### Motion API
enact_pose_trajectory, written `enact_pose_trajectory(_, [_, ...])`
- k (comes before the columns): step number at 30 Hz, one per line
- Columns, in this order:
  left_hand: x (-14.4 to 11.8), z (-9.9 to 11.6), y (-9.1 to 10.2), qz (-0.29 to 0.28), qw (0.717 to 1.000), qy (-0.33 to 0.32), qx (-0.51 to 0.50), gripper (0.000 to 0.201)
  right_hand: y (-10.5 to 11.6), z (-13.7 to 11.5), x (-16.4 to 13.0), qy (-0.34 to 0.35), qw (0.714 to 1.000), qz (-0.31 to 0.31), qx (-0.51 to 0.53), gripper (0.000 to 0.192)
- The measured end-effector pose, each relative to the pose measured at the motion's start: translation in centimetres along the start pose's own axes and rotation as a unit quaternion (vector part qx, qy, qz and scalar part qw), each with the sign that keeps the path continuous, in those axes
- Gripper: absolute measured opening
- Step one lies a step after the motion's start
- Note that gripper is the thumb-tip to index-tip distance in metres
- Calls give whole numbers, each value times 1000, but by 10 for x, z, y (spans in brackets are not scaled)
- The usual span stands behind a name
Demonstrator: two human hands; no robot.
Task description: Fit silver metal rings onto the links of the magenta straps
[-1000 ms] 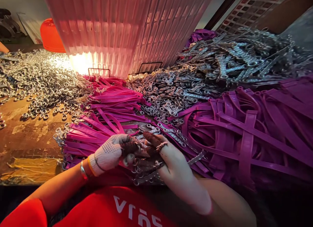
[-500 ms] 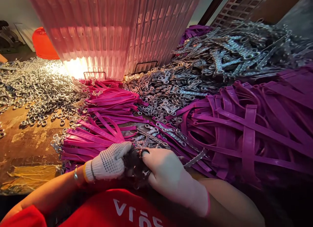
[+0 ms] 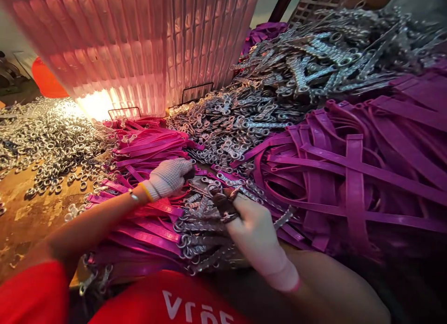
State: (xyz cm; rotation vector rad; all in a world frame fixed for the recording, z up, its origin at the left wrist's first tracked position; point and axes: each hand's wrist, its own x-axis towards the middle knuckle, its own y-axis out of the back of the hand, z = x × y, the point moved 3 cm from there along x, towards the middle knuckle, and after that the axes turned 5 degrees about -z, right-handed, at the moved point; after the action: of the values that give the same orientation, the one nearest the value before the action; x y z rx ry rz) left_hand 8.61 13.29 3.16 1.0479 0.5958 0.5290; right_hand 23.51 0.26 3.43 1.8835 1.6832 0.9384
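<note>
My left hand (image 3: 169, 177), in a dotted white glove with a dark fingertip, is closed over the pink straps (image 3: 150, 142). What its fingers pinch, if anything, is hidden. My right hand (image 3: 254, 228), in a pale glove with dark-stained fingertips, is closed at the edge of the metal links. A small silver link with a ring end (image 3: 212, 189) shows at its fingertips. Between and below the hands lies a bundle of pink straps (image 3: 153, 231), whose ends join silver ringed links (image 3: 195, 240).
Tall ribbed translucent panels (image 3: 132, 49) stand at the back, lit from below. Silver rings (image 3: 66, 138) are heaped at left on the worn wooden table (image 3: 42, 207). Metal links (image 3: 314, 58) pile up at back right, and wide purple straps (image 3: 349, 175) at right. An orange lamp shade (image 3: 49, 79) hangs at left.
Both hands have moved apart and forward, the left one up over the pink straps. The strap bundle with linked ends now shows where the hands were close together. The view has shifted slightly.
</note>
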Motion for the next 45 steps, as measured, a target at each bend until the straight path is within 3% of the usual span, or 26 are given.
enact_pose_trajectory(2, [33,-4,-10,-6,997,-7,72,22,3,7,5,-28,998,-2,48,22])
enact_pose_trajectory(4, [57,-4,-22,-11,997,-3,75,22,3,13,8,-51,996,-11,76,21])
enact_pose_trajectory(8, [65,-6,-28,-5,998,13,55,13,0,20,10,-74,995,-32,58,25])
enact_pose_trajectory(10, [48,-11,-17,4,1000,11,21,11,-3,18,11,-66,995,-57,42,35])
enact_pose_trajectory(13, [3,-23,3,7,998,6,-58,24,-13,3,16,-18,995,-95,34,48])
enact_pose_trajectory(16, [-47,-31,14,22,961,22,-275,32,-27,-22,23,23,991,-132,-13,43])
enact_pose_trajectory(19, [-85,-31,8,34,899,56,-433,29,-40,-49,28,26,974,-195,-114,31])
enact_pose_trajectory(24, [-113,-23,-13,37,861,109,-495,31,-55,-81,27,60,935,-241,-254,22])
enact_pose_trajectory(26, [-118,-21,-17,49,878,107,-464,31,-61,-87,23,81,921,-247,-291,24])
enact_pose_trajectory(30, [-126,-21,-24,116,953,67,-271,21,-71,-84,16,87,908,-259,-318,27])
enact_pose_trajectory(32, [-126,-23,-32,99,968,41,-225,12,-74,-80,15,83,910,-263,-310,23])
enact_pose_trajectory(35, [-122,-29,-40,36,967,27,-252,12,-76,-78,15,79,914,-254,-305,22])
enact_pose_trajectory(37, [-119,-33,-39,22,956,29,-290,13,-73,-80,18,65,915,-260,-303,23])
enact_pose_trajectory(41, [-119,-37,-32,62,934,60,-348,23,-63,-85,27,36,909,-307,-278,29])
enact_pose_trajectory(45, [-124,-32,-39,90,940,71,-320,24,-59,-84,29,13,897,-342,-279,24])
